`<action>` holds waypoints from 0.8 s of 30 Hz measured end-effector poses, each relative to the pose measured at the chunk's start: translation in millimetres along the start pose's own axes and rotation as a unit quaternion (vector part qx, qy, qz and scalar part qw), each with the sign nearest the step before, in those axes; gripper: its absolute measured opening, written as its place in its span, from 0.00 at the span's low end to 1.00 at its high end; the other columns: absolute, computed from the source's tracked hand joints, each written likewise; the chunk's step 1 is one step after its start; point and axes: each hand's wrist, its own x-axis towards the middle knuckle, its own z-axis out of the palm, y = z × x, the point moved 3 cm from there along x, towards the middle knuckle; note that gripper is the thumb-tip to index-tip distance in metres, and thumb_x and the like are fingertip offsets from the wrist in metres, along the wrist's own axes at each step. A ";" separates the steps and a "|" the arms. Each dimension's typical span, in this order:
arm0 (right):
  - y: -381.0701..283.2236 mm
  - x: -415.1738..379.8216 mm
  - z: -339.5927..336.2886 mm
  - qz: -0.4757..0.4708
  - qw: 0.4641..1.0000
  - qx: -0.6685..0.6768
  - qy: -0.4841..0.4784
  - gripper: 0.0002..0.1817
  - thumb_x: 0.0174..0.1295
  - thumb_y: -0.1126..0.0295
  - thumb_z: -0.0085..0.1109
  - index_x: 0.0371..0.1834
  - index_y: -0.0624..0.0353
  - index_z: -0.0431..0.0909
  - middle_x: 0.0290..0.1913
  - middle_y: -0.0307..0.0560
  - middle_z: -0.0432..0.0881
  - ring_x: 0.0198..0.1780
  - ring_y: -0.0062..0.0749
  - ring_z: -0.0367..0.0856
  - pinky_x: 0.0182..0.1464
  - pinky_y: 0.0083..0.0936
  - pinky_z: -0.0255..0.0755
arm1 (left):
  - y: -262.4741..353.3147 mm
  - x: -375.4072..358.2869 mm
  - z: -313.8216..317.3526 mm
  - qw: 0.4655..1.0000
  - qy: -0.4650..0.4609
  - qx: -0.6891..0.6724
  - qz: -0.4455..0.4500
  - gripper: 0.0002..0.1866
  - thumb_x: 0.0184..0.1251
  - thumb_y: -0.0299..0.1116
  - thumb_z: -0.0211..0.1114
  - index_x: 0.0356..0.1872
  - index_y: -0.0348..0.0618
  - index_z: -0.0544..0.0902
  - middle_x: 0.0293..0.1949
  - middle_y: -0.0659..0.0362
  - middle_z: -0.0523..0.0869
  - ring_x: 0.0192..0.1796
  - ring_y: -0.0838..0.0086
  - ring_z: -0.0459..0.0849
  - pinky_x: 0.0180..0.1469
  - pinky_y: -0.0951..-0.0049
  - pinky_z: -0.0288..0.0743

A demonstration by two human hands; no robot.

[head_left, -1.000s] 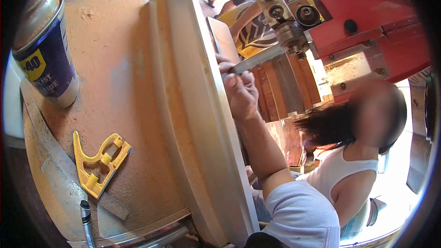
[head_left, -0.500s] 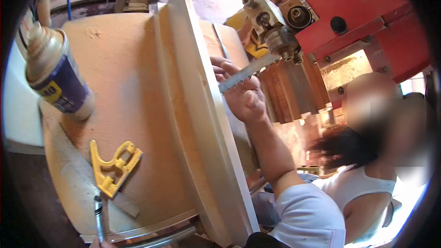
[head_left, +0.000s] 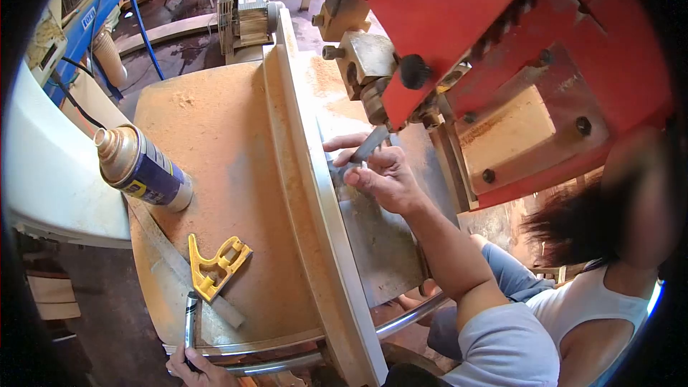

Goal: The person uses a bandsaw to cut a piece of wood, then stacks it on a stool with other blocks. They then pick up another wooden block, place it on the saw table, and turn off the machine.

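Note:
My right hand (head_left: pixel 383 175) is beside the band saw blade (head_left: pixel 370 145), its thumb and curled fingers closed around the blade at the guide; the exact contact is partly hidden. The blade comes down from the metal guide blocks (head_left: pixel 369 64) under a red machine cover (head_left: pixel 444 36). At the lower left edge of the table, my left hand (head_left: pixel 197 369) holds a slim silver pen-like thing (head_left: pixel 190 326) with a dark end, upright in its fingers. Just above that lies a combination square (head_left: pixel 215 269) with a yellow head and steel rule.
A blue spray can (head_left: pixel 154 172) stands on the sawdust-covered table (head_left: pixel 215 122). A long straight fence (head_left: pixel 315 193) crosses the table beside my right hand. At right is a person in a white tank top (head_left: pixel 588 308). A motor-like machine part (head_left: pixel 251 18) sits behind.
The view has shifted, showing more of the floor and my left hand. My right hand has gone from open fingers behind the blade to fingers closed around it.

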 end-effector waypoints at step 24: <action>-4.8 -3.9 -3.2 -0.061 0.997 0.032 0.019 0.14 0.64 0.63 0.68 0.48 0.60 0.84 0.55 0.47 0.82 0.62 0.33 0.73 0.65 0.36 0.64 | 6.8 -3.2 0.9 0.999 0.013 -0.039 -0.009 0.17 0.72 0.41 0.64 0.39 0.32 0.85 0.34 0.42 0.85 0.40 0.45 0.80 0.47 0.50 0.72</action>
